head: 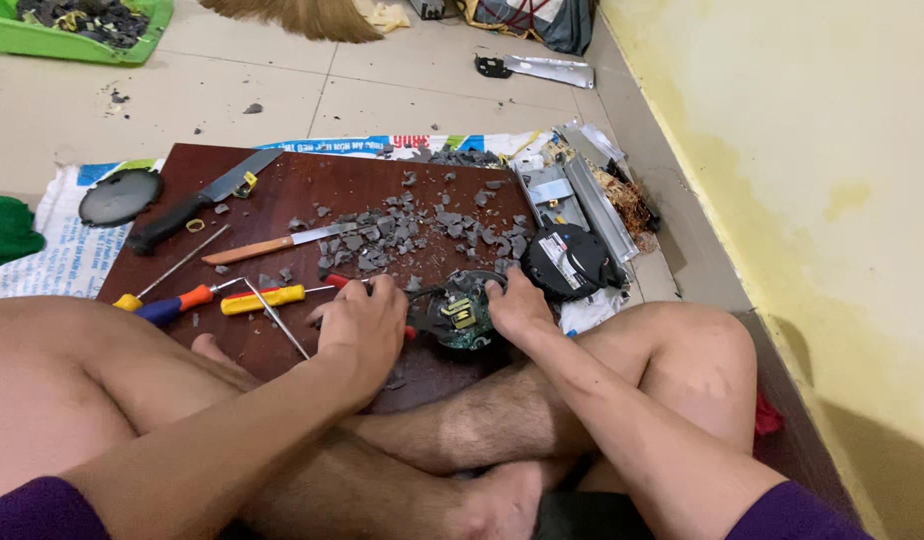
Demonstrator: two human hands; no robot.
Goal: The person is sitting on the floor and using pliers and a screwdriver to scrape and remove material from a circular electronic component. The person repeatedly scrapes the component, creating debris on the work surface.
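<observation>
- L hand (365, 330) closed round a red-handled tool (410, 331), tip toward the circuit board (462, 312).
- R hand (515, 308) grips the board's right edge, fingers curled over the rim.
- Board sits at the wooden board's (312, 190) near edge, between both hands, just above the crossed legs.
- Black housing (567, 262) just right of R hand, at the wood's right edge; metal frame (582, 200) beyond it, near the wall.
- Grey chips (412, 235) crowd the middle, right behind the hands.
- Left: yellow screwdriver (262, 298), tweezers (277, 318), small knife (282, 245), big knife (197, 205).
- Open room: bare wood btw knives & far edge; tiled floor beyond.
</observation>
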